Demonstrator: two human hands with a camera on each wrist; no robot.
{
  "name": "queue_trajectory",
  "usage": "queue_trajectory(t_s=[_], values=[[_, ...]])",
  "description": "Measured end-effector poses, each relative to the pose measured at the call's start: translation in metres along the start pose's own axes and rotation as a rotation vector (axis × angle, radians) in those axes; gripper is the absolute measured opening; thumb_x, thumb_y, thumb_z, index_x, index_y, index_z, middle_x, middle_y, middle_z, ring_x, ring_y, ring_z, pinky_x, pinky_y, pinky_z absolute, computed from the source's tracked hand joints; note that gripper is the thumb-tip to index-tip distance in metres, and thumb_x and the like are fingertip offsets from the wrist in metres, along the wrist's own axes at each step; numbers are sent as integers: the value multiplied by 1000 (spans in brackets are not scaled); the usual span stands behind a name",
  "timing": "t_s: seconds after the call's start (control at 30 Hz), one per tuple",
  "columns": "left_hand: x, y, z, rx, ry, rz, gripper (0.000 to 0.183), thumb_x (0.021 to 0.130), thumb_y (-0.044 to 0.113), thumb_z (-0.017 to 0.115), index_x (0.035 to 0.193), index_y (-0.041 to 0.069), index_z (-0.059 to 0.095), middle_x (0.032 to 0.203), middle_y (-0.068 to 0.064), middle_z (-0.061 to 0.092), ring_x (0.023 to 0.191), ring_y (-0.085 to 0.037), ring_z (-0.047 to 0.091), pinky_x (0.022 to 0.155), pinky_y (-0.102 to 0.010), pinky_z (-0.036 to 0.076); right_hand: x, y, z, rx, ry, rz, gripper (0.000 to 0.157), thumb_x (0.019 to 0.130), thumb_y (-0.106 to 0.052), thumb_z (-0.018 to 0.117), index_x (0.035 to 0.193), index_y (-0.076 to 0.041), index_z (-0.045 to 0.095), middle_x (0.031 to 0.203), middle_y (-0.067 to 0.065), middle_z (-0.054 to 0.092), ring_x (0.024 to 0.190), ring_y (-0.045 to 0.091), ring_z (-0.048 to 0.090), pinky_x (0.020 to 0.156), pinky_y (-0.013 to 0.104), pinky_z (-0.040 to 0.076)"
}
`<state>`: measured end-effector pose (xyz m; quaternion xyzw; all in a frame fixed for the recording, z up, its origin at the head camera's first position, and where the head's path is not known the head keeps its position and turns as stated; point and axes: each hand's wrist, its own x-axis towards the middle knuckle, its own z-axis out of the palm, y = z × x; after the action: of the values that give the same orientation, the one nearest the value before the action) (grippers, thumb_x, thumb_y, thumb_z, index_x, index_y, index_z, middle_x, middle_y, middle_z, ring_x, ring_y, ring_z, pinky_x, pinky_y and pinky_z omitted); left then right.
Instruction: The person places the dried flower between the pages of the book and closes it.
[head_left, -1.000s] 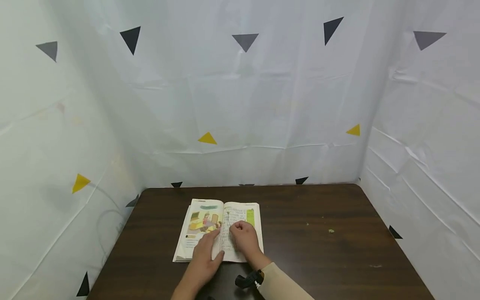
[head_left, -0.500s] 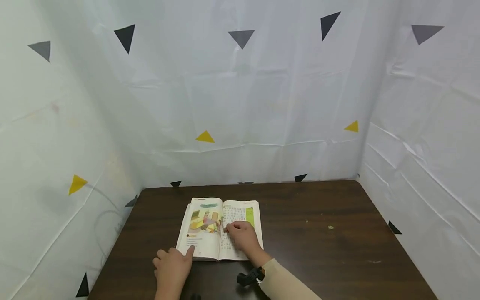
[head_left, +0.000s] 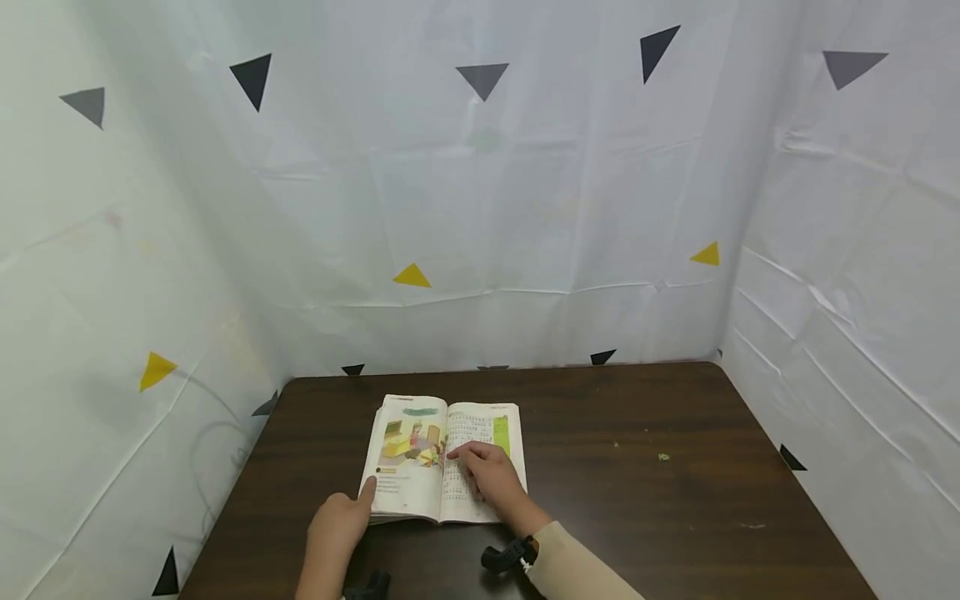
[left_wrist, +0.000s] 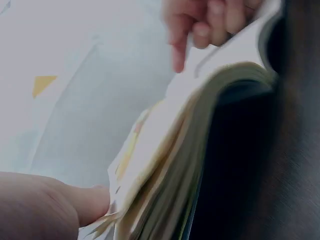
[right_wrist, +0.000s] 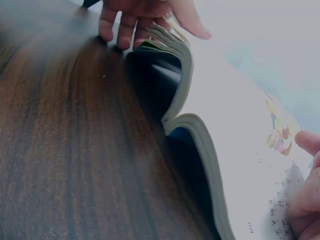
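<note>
An open book point(head_left: 408, 493) lies on the dark wooden table, with a coloured picture on its left page and rows of print on its right page. My left hand point(head_left: 336, 523) grips the book's left edge. Its thumb point(right_wrist: 192, 20) lies over the page while the fingers point(right_wrist: 125, 35) reach under the edge, and the pages there bend up. Over the right page, my right hand point(head_left: 491, 477) points its index finger point(left_wrist: 178, 59) at the paper close to the centre fold. Its other fingers are curled in and hold nothing visible.
The brown table point(head_left: 637, 517) runs on to the right of the book, with a small greenish scrap point(head_left: 663, 457) on it. White sheeting point(head_left: 487, 208) with black, grey and yellow triangles hangs behind and at both sides. Dark wrist straps point(head_left: 510, 554) sit on the wrists.
My left hand has moved left off the middle of the book and taken hold of its left edge. The right hand has shifted slightly left, its index finger now stretched out.
</note>
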<state>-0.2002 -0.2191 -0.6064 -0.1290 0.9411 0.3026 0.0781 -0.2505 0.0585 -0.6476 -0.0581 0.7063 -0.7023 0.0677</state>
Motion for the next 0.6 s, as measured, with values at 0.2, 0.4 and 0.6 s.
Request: queue_trajectory(t_s=[0.2,0.4,0.6], values=[[2,3,-2,-337,-163,-3,109,103,84,39,128,-19,64,121,-33,67,103,-40,68,84,-52,61,-1,-3,-4,104,-23,41,38,115,-27,55,124,3,77,62,-6,46,44,7,36,42,22,36],[-13,20,-2,-724,-194,140,81,110,67,48,148,-4,37,145,-28,52,129,-34,61,107,-61,57,-3,2,-3,201,-34,27,41,116,-31,54,135,1,70,71,-4,49,49,8,39,43,22,38],[-23,48,10,-716,-179,512,43,121,30,35,156,7,45,146,-23,65,133,-33,65,110,-47,57,-9,1,-11,426,-76,-124,55,119,-34,44,160,2,47,97,-1,69,68,6,61,53,24,52]])
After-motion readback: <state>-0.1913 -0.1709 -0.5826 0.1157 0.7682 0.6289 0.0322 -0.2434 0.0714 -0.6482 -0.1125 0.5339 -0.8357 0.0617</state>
